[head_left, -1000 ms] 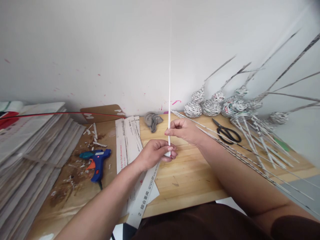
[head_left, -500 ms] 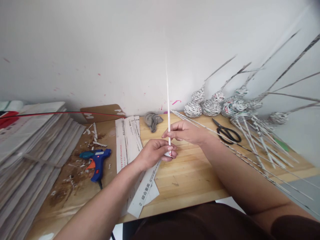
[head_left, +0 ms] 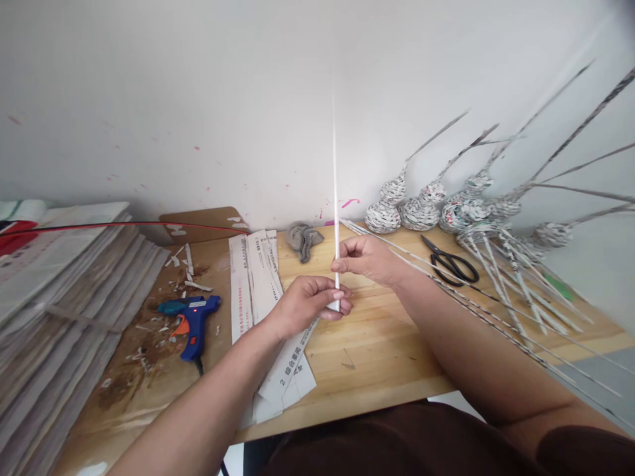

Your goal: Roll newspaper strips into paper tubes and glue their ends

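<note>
A thin white rolled paper stick [head_left: 335, 192] stands nearly upright over the middle of the wooden table [head_left: 381, 350]. My left hand [head_left: 310, 301] pinches its lower end, thumb on top, where a bit of flat paper shows between the fingers. Just above, my right hand [head_left: 364, 259] grips the same stick between thumb and fingertips. A printed newspaper strip [head_left: 292, 373] trails below my left hand and overlaps other strips on the table. More cut newspaper strips [head_left: 255, 277] lie left of my hands.
Left are a stack of newspapers [head_left: 84, 284], a blue glue gun [head_left: 196, 324] and paper scraps. A grey cloth [head_left: 302, 241] lies by the wall. To the right are woven paper gourds [head_left: 383, 216], black scissors [head_left: 451, 264] and long paper sticks [head_left: 496, 314] under my right forearm.
The stick has turned in my fingers, and the red mark near its lower end no longer shows. My right fingers have closed in on it. The trailing strip has been drawn slightly upward.
</note>
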Available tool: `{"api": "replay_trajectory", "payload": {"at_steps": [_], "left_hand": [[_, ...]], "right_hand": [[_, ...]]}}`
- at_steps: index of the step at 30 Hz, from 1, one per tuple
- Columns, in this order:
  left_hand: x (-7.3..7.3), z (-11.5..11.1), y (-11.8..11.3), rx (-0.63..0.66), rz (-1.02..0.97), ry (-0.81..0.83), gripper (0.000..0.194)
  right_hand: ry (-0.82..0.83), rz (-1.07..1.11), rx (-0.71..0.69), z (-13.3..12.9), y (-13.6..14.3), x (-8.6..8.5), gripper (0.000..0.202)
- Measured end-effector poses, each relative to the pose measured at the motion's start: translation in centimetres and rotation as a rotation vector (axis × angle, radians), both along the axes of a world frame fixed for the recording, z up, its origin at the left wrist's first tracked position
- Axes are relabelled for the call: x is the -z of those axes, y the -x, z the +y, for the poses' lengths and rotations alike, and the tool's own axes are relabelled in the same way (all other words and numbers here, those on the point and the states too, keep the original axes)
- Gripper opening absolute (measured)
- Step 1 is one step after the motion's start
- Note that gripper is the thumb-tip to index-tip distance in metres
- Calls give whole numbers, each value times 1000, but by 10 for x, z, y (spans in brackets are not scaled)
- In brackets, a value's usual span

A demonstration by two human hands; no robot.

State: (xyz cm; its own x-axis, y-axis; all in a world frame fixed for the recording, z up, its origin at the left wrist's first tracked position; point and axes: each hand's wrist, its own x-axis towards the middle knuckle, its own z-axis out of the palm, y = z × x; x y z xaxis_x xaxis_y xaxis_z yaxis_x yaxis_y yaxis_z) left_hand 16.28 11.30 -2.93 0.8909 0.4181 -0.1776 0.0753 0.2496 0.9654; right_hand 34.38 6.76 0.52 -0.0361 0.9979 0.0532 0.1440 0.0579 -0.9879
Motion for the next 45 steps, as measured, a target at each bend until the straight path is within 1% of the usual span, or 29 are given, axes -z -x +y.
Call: {"api": "replay_trajectory", "payload": {"at_steps": [4, 5, 8, 10, 14, 15, 18, 19, 23, 24, 25, 28, 30, 33, 34, 36, 39, 42, 45], "left_hand": [[-1, 0, 1, -6, 6, -6, 32], [-1, 0, 1, -7, 6, -3, 32], [-1, 0, 1, -4, 5, 4, 33], [-1, 0, 1, -2, 1, 3, 33], [-1, 1, 1, -4, -8, 2, 33], [-1, 1, 1, -1, -8, 1, 32], [-1, 1, 1, 9, -13, 4, 31], [-1, 1, 1, 9, -16, 3, 31], [-1, 1, 2, -2, -23, 2, 31], [-1, 1, 2, -2, -23, 1, 31], [-2, 1, 2, 2, -25, 3, 31], [-3, 0, 2, 17, -28, 8, 31], [-4, 0, 2, 16, -19, 7, 32], [-4, 0, 2, 14, -6, -5, 31], [-4, 0, 2, 15, -6, -8, 31], [-3, 0, 2, 14, -6, -20, 30], [-3, -1, 2, 2, -1, -45, 29], [-3, -1, 2, -13, -8, -39, 30], [-4, 0, 2, -19, -33, -22, 30]], "right_hand": [[95, -31, -158, -2, 0, -3, 30], [100, -38, -162, -2, 0, -3, 29], [36, -8, -51, -1, -1, -1, 25], [12, 17, -20, 0, -1, -1, 24], [75, -50, -165, -1, -3, -2, 25], [72, -57, -172, -1, -3, -2, 23], [19, -13, -90, -1, -3, 0, 22], [16, 2, -85, -1, -3, 0, 22], [72, -20, -229, -1, -3, 1, 23], [71, -32, -234, -1, -3, 1, 23], [56, -34, -205, 0, -3, 1, 23], [4, 9, -62, 0, -1, -1, 25], [26, 30, -65, -1, -1, -3, 24], [92, 26, -135, -2, 0, -4, 29], [92, 34, -124, -1, 0, -3, 27], [50, 71, -49, 0, 1, 1, 24], [-38, 137, 42, 4, 5, 8, 29], [-72, 187, 52, 8, 6, 15, 29], [-22, 281, 65, 12, 2, 21, 43]]}}
